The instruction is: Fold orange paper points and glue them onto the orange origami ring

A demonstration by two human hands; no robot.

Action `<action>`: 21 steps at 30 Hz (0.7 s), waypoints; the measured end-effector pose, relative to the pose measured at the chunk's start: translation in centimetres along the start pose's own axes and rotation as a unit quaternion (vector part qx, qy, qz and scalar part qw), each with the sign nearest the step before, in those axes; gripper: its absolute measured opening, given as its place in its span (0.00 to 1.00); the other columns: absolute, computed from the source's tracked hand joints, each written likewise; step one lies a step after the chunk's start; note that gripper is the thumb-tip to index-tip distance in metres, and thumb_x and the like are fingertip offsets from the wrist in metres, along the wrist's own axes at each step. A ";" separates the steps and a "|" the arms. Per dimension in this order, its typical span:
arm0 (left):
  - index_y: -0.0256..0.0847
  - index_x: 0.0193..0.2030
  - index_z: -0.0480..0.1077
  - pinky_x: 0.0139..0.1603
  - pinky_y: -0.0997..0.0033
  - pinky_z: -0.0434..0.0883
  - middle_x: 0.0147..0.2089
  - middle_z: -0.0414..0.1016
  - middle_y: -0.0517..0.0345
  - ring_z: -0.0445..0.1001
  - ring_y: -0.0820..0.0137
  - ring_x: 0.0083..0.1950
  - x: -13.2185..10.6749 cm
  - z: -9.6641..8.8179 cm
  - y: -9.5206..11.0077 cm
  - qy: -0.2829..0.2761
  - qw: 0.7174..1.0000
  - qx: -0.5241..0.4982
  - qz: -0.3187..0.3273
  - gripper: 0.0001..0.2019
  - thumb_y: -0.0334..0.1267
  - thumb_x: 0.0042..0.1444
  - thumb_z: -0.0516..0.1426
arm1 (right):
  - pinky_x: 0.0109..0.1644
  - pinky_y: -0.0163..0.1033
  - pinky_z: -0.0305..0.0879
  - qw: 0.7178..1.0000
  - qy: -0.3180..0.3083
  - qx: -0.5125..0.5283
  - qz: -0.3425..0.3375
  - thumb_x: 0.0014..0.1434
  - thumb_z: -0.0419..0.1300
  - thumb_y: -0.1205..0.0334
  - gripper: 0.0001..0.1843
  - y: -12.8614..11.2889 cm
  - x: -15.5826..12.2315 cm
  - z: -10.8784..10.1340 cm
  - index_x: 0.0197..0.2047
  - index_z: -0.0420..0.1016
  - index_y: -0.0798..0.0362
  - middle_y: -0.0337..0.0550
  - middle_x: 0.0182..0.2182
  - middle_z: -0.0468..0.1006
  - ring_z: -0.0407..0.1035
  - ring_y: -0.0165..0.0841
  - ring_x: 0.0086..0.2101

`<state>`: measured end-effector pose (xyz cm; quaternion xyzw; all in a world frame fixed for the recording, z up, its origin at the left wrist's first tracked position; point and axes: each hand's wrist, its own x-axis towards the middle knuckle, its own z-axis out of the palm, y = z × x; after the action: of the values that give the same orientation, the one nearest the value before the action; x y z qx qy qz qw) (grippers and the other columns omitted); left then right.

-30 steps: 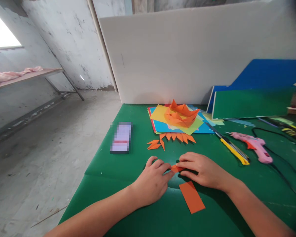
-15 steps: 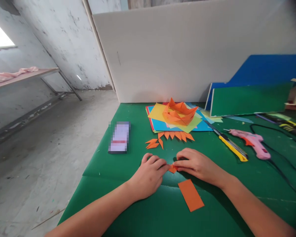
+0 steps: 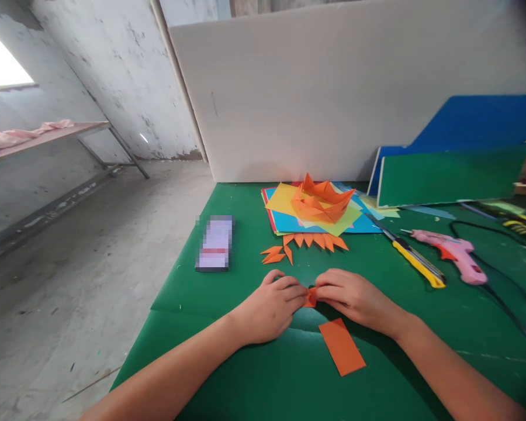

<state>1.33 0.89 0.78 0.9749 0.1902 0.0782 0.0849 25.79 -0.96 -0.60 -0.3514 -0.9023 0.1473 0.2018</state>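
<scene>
A small folded piece of orange paper (image 3: 310, 298) is pinched between my two hands, partly covered by the fingers. My left hand (image 3: 274, 308) grips its left side, and my right hand (image 3: 355, 298) has closed fingertips on its right side. Just below them a flat orange paper rectangle (image 3: 342, 347) lies on the green tabletop (image 3: 245, 380). Beyond my hands is a row of several folded orange paper pieces (image 3: 316, 240), with a few more folded pieces (image 3: 273, 254) at its left end.
An orange folded-paper ring (image 3: 324, 207) rests on coloured paper sheets (image 3: 280, 199). To the right lie a yellow utility knife (image 3: 418, 266) and a pink glue gun (image 3: 462, 254) with its cord. A phone (image 3: 216, 242) is at the left. Boards (image 3: 447, 178) stand along the back.
My hands have drawn closer together around the folded orange paper, the fingertips now nearly meeting. The whole view has shifted slightly; the other things lie as before.
</scene>
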 end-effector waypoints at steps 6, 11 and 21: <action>0.42 0.54 0.68 0.63 0.58 0.50 0.58 0.72 0.58 0.64 0.66 0.57 -0.2 0.0 -0.2 0.009 1.000 -0.026 -0.009 0.16 0.30 0.62 0.49 | 0.43 0.39 0.66 1.000 -0.015 0.007 -0.002 0.67 0.51 0.63 0.12 -0.3 0.2 -0.2 0.44 0.76 0.49 0.45 0.42 0.76 0.69 0.34 0.41; 0.46 0.56 0.67 0.64 0.55 0.48 0.58 0.71 0.60 0.65 0.66 0.56 -0.2 0.0 -0.1 0.006 0.999 -0.005 -0.036 0.17 0.31 0.61 0.50 | 0.42 0.38 0.66 1.000 -0.018 0.010 0.009 0.66 0.55 0.61 0.10 -0.6 0.4 -0.4 0.41 0.78 0.47 0.42 0.41 0.76 0.70 0.33 0.40; 0.45 0.59 0.63 0.64 0.53 0.47 0.61 0.68 0.59 0.63 0.65 0.57 -0.3 0.0 0.3 -0.005 0.999 0.028 -0.032 0.19 0.31 0.63 0.48 | 0.40 0.39 0.66 1.000 -0.021 0.003 0.010 0.66 0.54 0.58 0.12 -0.8 0.4 -0.1 0.39 0.79 0.49 0.44 0.40 0.76 0.70 0.34 0.39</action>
<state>1.21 0.51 0.79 0.9708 0.2226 0.0655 0.0612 25.06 -1.25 -0.08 -0.3569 -0.9022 0.1593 0.1827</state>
